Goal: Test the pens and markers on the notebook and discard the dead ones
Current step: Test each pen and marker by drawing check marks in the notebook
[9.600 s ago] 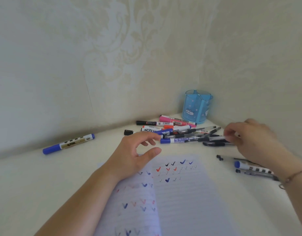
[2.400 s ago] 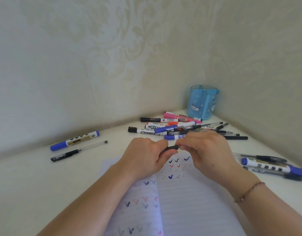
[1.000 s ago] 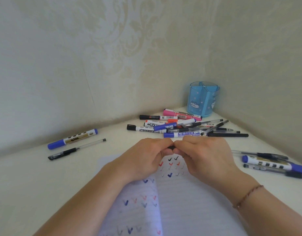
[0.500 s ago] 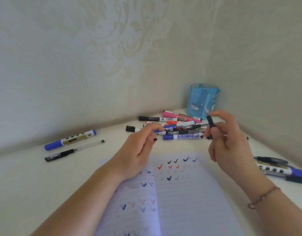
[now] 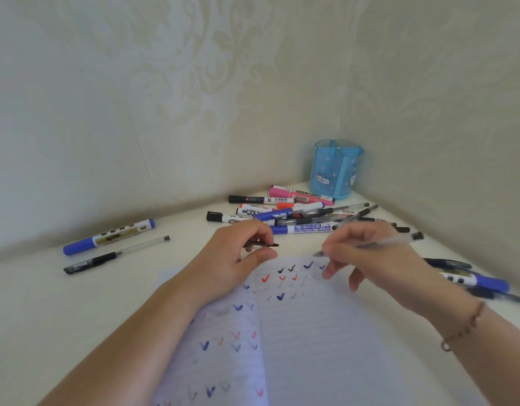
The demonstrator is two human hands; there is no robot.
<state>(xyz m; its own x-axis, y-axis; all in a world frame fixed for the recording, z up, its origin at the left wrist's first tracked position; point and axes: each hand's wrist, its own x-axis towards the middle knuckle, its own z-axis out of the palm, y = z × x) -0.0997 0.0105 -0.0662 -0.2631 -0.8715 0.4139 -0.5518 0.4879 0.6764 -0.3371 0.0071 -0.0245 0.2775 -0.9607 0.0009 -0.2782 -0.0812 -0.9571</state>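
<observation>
An open lined notebook (image 5: 311, 341) with rows of blue, red and black check marks lies in front of me. My right hand (image 5: 370, 256) grips a clear-barrelled pen (image 5: 396, 240), uncapped, its tip pointing left just above the top of the right page. My left hand (image 5: 235, 253) rests at the notebook's upper left and pinches the pen's black cap (image 5: 261, 245). A pile of pens and markers (image 5: 288, 215) lies behind both hands.
A blue pen cup (image 5: 336, 171) stands in the corner against the walls. A blue marker (image 5: 109, 237) and a black gel pen (image 5: 112, 255) lie apart at the left. Several more pens and a blue marker (image 5: 475, 281) lie at the right edge.
My hands pulled the cap off the pen and moved apart. The right hand has swung the pen from upright down to the page; the left keeps the cap.
</observation>
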